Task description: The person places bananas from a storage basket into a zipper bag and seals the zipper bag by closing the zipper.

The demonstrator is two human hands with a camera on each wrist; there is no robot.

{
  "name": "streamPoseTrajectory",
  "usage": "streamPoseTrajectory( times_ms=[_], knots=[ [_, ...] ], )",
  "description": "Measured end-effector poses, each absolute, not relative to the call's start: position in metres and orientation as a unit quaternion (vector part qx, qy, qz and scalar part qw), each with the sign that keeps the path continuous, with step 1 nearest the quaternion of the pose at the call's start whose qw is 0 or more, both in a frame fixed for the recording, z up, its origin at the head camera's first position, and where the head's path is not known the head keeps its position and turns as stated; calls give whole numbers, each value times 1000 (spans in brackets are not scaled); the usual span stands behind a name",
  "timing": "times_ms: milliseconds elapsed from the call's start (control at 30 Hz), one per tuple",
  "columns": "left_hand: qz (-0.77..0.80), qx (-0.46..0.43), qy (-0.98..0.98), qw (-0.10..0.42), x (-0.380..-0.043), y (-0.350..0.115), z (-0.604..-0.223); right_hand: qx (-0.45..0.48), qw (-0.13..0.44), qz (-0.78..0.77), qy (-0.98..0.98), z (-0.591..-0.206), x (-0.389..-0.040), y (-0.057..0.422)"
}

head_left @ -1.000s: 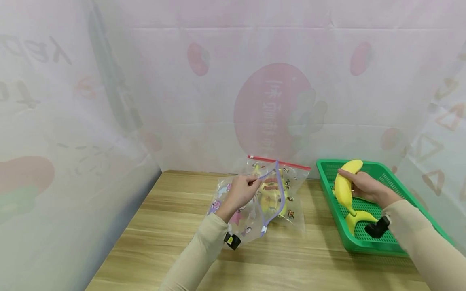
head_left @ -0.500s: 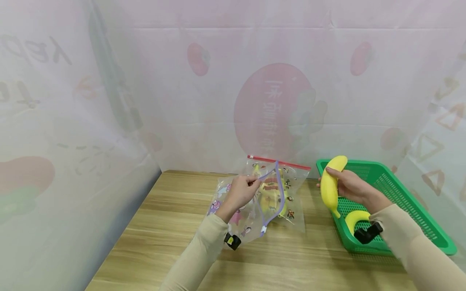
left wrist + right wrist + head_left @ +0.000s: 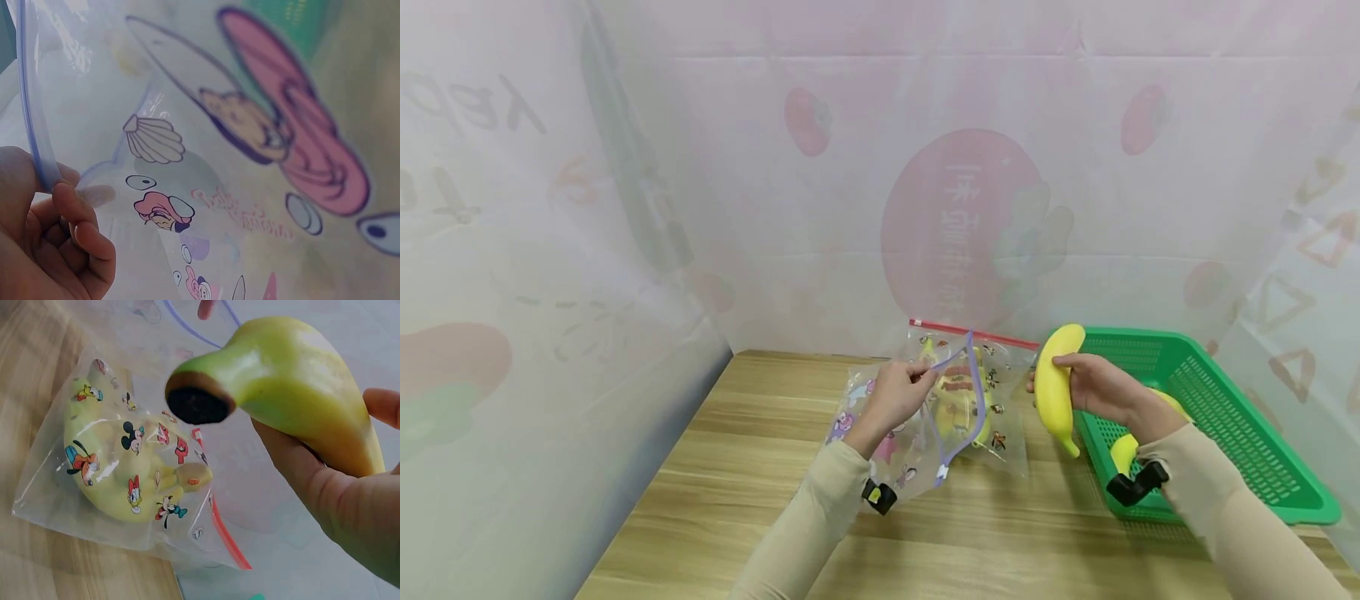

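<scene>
My left hand (image 3: 898, 398) pinches the purple zip edge of a clear zip bag (image 3: 889, 450) printed with pink cartoon figures; the mouth of this bag gapes toward the right. In the left wrist view, thumb and fingers (image 3: 84, 234) hold the rim of the film. A yellow banana (image 3: 1055, 387) is gripped by my right hand (image 3: 1101, 386), held up just left of the basket with its stem end down. Behind the purple-edged bag lies a second clear bag (image 3: 1011, 417) with a red zip; yellow fruit (image 3: 119, 469) shows through its printed film in the right wrist view.
At the right stands a green plastic basket (image 3: 1247, 417) with more bananas (image 3: 1124, 452) in it, partly hidden by my right arm. Both bags and the basket are on a wooden table (image 3: 715, 475). Printed white sheets (image 3: 820, 208) hang behind and at the sides.
My right hand has carried the banana leftward out over the basket's left rim, toward the bags. My left hand keeps its pinch on the bag in the same place.
</scene>
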State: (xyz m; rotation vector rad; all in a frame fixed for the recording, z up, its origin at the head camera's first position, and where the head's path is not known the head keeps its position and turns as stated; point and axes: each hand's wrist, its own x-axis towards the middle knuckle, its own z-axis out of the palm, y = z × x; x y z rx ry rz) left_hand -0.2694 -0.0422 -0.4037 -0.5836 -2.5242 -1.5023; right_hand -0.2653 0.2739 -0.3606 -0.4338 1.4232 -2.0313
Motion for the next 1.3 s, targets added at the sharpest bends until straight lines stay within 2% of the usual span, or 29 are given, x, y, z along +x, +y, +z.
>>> streamPoseTrajectory(
  times_ms=[533, 1300],
  knots=[
    [-510, -182, -838, 64, -271, -42, -403, -206, 285, -723, 594, -365, -254, 229],
    [-514, -187, -834, 72, -275, -41, -408, -235, 322, -539, 742, -376, -252, 208]
  ],
)
